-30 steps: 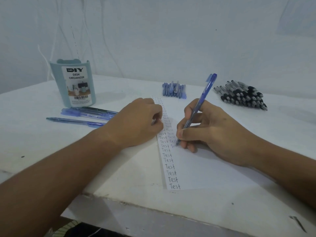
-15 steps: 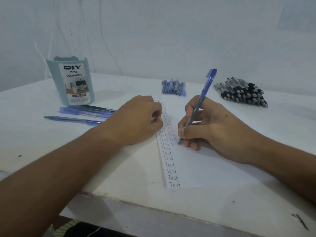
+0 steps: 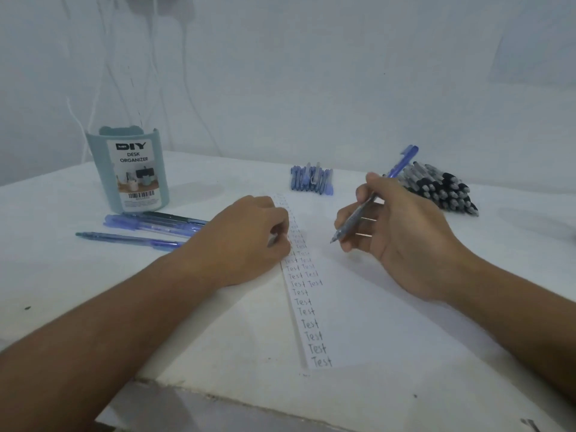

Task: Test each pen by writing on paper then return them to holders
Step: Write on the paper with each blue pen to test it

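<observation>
Since 0.5 s ago your right hand (image 3: 405,232) has lifted the pen (image 3: 372,199) off the paper (image 3: 358,307), tip now above it. Holder (image 3: 129,169) far left, three loose pens (image 3: 149,226) beside it. Left hand (image 3: 246,241) curled, pinning the paper edge. Right fingers pinch the pen's lower barrel: light, stiff, likely slick; grip it there.

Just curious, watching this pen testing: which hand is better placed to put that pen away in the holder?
Probably the right hand: it already grips the pen, tip lifted off the paper. The left hand rests on the paper's edge, though it lies nearer the holder.
</observation>
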`<state>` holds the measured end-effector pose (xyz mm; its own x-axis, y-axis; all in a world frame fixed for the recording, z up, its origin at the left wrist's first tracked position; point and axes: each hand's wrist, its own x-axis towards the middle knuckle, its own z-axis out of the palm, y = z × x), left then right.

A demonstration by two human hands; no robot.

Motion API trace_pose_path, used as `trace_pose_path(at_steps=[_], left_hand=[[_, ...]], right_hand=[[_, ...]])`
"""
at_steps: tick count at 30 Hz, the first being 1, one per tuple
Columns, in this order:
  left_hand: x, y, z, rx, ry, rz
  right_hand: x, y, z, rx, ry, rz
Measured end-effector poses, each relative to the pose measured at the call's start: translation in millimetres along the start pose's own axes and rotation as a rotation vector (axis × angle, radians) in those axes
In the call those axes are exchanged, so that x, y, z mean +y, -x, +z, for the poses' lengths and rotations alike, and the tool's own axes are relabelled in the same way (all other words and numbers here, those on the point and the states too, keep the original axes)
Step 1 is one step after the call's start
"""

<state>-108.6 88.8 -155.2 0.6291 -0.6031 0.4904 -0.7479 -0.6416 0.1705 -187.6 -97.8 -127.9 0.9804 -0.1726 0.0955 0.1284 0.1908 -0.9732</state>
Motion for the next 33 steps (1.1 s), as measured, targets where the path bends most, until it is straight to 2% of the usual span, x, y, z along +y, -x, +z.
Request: trace_pose_path(at_steps=[17,26,33], left_hand=[[2.5,0.4,-0.8,-0.008,0.050,-0.034],[2.7,0.6,-0.7,0.008,0.045,-0.023],[4.5,1.4,-2.2,0.014,0.058,-0.026]], right_hand=[[-8.3,-2.4,-13.9,0.166,-0.042,0.016],[-11.9,-1.2,-19.9,0.098,-0.101,0.067],[-13.8,1.4,-19.3,0.107,-0.081,0.097]])
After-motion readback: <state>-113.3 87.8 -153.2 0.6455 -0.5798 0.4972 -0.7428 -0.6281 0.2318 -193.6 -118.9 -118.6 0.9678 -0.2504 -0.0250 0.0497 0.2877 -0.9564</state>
